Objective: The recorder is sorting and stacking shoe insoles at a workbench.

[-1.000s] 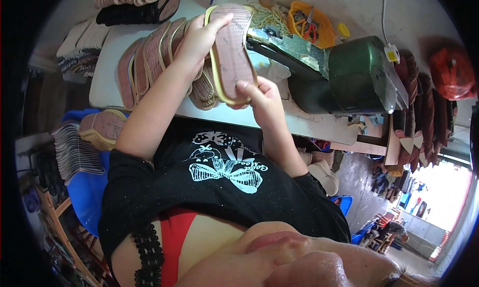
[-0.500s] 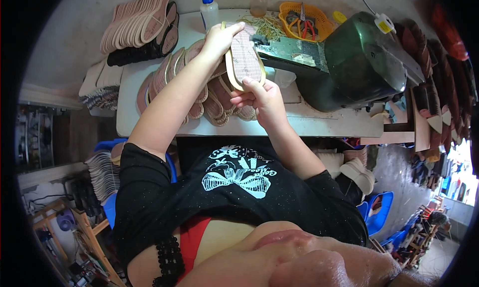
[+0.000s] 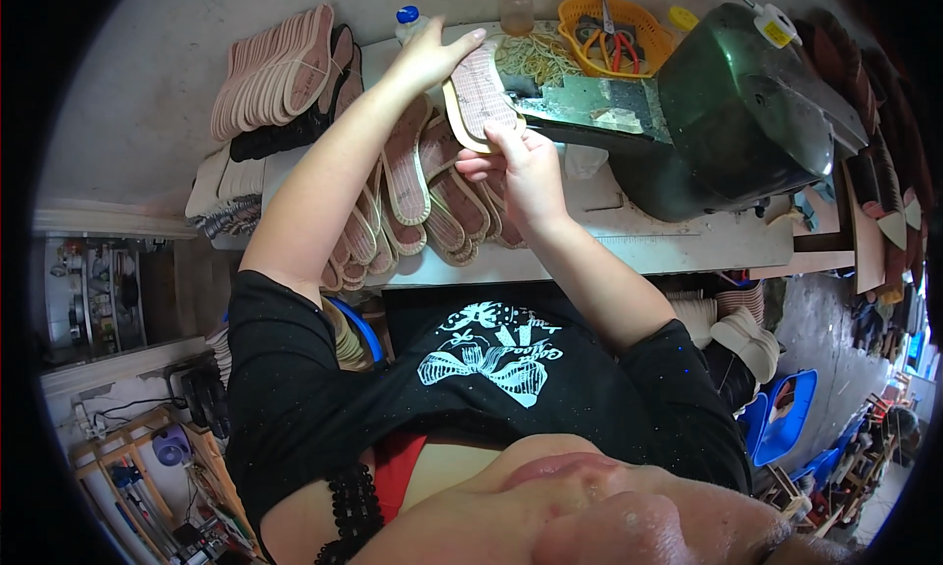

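Observation:
A shoe insole (image 3: 479, 98) with a woven pinkish top and a pale yellow edge strip is held up at the tip of the green machine's arm (image 3: 599, 108). My left hand (image 3: 429, 58) grips its far end, thumb on top; the fingers underneath are partly hidden. On the near end, my right hand (image 3: 528, 167) pinches the insole between thumb and fingers. The insole's right edge meets the machine's tip, where the contact point is hard to make out. Beneath my left forearm lies a pile of similar edged insoles (image 3: 405, 177).
The green machine's body (image 3: 732, 113) fills the right of the white table (image 3: 648, 239). Behind stand a yellow basket (image 3: 643, 64) with pliers and scissors, pale trimmings (image 3: 535, 56), a red-tipped bottle (image 3: 517, 13) and a blue-capped bottle (image 3: 409, 21). Stacked insoles (image 3: 275, 69) are at left.
The insole has shifted slightly along the machine's tip, its near end now higher in view. My left thumb has moved up toward its far end. The whole view has shifted a little.

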`<state>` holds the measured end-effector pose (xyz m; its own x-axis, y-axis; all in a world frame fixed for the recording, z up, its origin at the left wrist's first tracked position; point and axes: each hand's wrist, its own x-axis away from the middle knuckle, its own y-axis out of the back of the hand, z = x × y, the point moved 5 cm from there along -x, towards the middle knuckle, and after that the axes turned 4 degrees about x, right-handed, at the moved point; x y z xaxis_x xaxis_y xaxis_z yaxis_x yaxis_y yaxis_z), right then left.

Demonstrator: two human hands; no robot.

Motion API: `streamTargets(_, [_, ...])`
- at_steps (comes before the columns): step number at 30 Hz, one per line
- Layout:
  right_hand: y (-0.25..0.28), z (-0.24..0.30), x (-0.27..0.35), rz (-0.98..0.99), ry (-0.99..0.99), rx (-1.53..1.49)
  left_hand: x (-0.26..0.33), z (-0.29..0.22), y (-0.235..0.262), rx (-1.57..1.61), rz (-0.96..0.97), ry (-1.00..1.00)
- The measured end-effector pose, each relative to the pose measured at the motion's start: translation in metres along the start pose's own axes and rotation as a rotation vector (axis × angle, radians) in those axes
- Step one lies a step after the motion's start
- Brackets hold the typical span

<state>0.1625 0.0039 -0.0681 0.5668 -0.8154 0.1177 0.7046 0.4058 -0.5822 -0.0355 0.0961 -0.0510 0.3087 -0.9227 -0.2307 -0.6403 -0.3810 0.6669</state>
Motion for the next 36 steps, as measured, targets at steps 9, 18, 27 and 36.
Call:
streamTargets(9, [-0.004, 0.003, -0.013, -0.014, -0.065, -0.014, 0.002, -0.052, 0.005, -0.162, 0.805, -0.537])
streamTargets(18, [0.0, 0.004, -0.014, -0.029, -0.105, -0.011, 0.005, -0.054, 0.005, -0.151, 0.991, -0.32])
streamTargets(27, [-0.002, 0.009, -0.013, -0.01, -0.082, 0.008, 0.032, -0.054, 0.011, 0.151, 1.175, 0.045])
streamTargets(36, [-0.004, 0.01, -0.013, -0.022, -0.086, 0.039, 0.039, -0.036, 0.009, 0.194, 1.051, 0.055])
